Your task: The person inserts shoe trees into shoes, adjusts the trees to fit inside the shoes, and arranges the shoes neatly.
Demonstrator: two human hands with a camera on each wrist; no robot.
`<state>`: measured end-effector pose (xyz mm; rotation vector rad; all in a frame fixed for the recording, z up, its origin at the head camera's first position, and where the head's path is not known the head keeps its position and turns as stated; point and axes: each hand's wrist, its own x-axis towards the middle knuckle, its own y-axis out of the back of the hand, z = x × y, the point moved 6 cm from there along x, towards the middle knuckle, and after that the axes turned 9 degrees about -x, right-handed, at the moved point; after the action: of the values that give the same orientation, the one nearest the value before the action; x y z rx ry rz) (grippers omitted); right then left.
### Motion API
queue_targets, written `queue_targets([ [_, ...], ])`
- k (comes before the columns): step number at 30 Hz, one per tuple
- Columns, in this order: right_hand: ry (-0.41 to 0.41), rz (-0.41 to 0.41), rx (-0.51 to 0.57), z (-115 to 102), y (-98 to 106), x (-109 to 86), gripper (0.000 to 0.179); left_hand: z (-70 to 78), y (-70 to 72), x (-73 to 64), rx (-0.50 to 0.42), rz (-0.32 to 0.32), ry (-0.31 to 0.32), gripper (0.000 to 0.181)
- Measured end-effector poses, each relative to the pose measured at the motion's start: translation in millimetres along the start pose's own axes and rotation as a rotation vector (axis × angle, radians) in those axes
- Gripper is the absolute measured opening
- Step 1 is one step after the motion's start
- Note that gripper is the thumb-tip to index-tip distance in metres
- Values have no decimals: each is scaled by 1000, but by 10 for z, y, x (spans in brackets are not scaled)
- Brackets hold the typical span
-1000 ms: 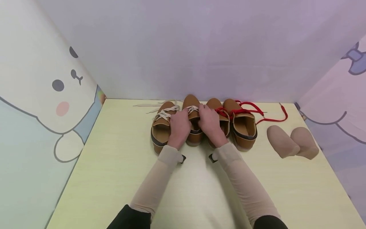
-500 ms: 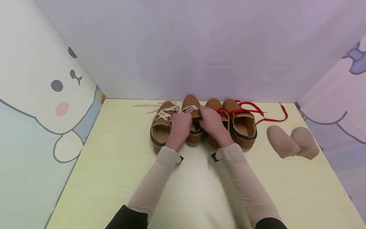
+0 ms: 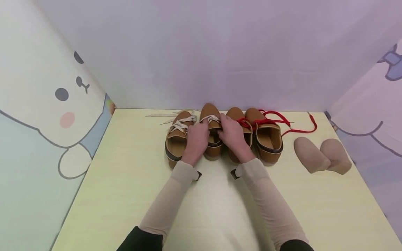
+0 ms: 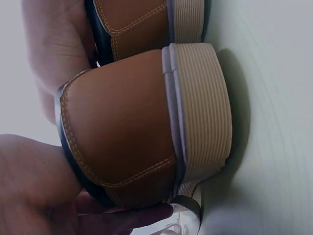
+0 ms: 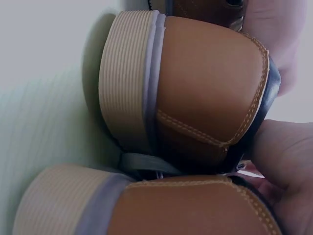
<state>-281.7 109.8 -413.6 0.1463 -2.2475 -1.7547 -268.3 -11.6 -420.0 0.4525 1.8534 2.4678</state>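
Since the frame 1 second ago, the right wrist [image 3: 246,155] has swung slightly outward and the left sleeve [image 3: 174,198] has slipped a little left; all 4 shoes look unmoved. I have the left hand [image 3: 198,139] and right hand [image 3: 233,136] on either side of the held shoe [image 3: 213,130], 2nd from the left in the row, toe toward the back wall [image 3: 201,52]. Its sole seems to rest on the table [image 3: 125,195].

Each grip is narrow: thumb at the collar, fingers along the outside, pinching the side wall between them. How tightly, I cannot tell.

To its left sits the white-laced shoe [image 3: 176,144]; to its right, the nearer red-laced shoe [image 3: 235,112] and the outer red-laced shoe [image 3: 269,139]. 2 beige inserts [image 3: 311,156] lie farther right.

I read the step in hand as settling this shoe into line. The next move, I judge, calls for letting go evenly, without nudging its neighbours.
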Motion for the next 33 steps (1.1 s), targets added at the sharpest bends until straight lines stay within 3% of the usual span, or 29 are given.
queue_targets([
  [6,-8,-6,-40,-8,0,-3,42,4,35,-15,-60,21,8,25],
  [15,40,-10,-149,-37,6,-15,42,16,-3,11,3,2,34,29],
  [20,67,-4,-146,-25,8,-50,45,18,-12,-17,-85,18,52,33],
  [26,116,93,-114,-1,84,-123,42,154,29,-93,-354,77,-48,44],
  [29,126,119,-89,11,129,-178,37,239,56,-128,-394,101,-105,42],
  [33,115,147,-41,47,204,-273,36,301,59,-156,-393,121,-131,43],
])
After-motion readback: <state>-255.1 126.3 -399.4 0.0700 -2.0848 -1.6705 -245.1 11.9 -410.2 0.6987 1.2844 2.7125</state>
